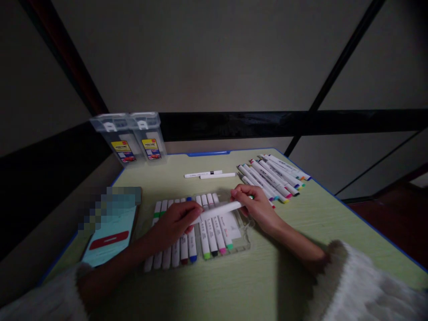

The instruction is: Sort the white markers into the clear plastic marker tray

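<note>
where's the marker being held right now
In the head view, the held marker is just below centre, spanning from the left hand to the right hand, over the clear tray.

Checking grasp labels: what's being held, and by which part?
A white marker: left hand grips one end, right hand the other, green-tipped end.
</note>
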The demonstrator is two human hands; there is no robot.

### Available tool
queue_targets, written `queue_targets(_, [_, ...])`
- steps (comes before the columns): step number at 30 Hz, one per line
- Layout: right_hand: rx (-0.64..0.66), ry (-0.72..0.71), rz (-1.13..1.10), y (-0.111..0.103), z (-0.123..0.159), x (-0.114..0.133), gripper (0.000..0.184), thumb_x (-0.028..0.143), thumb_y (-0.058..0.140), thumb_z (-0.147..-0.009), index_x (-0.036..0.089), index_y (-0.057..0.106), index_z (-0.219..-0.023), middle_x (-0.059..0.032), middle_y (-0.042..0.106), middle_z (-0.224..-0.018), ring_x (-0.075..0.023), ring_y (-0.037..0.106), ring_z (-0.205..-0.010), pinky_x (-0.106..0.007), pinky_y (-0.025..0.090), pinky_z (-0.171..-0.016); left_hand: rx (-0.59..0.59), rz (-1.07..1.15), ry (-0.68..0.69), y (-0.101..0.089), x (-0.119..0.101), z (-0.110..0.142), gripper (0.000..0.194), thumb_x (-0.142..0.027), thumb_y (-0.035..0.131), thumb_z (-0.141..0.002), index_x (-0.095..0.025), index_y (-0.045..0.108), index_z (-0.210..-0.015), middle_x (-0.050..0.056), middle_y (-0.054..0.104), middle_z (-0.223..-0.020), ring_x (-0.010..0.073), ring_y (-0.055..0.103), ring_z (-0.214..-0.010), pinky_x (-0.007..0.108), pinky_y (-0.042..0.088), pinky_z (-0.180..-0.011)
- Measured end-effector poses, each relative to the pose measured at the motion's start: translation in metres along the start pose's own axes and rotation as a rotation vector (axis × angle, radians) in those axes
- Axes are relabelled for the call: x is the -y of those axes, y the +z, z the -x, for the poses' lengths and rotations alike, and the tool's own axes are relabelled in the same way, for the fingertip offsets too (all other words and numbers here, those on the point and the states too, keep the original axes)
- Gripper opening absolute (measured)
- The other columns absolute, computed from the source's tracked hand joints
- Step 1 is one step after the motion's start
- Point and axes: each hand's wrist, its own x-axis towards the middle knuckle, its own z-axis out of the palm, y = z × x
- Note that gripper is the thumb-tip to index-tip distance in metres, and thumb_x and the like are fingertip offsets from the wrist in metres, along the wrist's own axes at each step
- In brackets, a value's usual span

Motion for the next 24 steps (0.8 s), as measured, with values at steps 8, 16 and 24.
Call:
queue_targets(8, [0.021,-0.024,0.026,-0.0005,0.0,0.0009,0.03,0.035,0.047,-0.077,0.016,0.049,-0.053,0.0061,0.038,-0.04,-0.006,0.031,-0.037,-0.021,0.022,-0.039,0.001,0.0,0.022,-0.0004,-0.0001,-0.0004,0.026,-0.032,0.036,-0.08,-0.016,0.046,-0.063,-0.007,0.039,-0.045,0.0074,0.037,-0.042,0.019,0.031,-0.045])
queue_targets(16, [0.031,-0.045,0.088,-0.001,0.0007,0.0035,0.029,0.031,0.045,-0.078,0.016,0.049,-0.053,0.0062,0.038,-0.04,-0.0067,0.032,-0.038,-0.022,0.023,-0.041,0.018,0.011,0.018,-0.0009,0.0025,-0.0008,0.025,-0.032,0.035,-0.082,-0.016,0.047,-0.066,-0.007,0.038,-0.046,0.007,0.036,-0.043,0.019,0.029,-0.045])
queue_targets(24, [0.061,-0.094,0.209,-0.0021,0.0026,0.0064,0.031,0.028,0.042,-0.08,0.017,0.045,-0.052,0.0056,0.038,-0.042,-0.0076,0.035,-0.042,-0.022,0.027,-0.044,0.019,0.029,-0.001,-0.0005,0.003,-0.0006,0.024,-0.032,0.036,-0.081,-0.016,0.047,-0.067,-0.008,0.038,-0.047,0.0069,0.036,-0.043,0.018,0.029,-0.044])
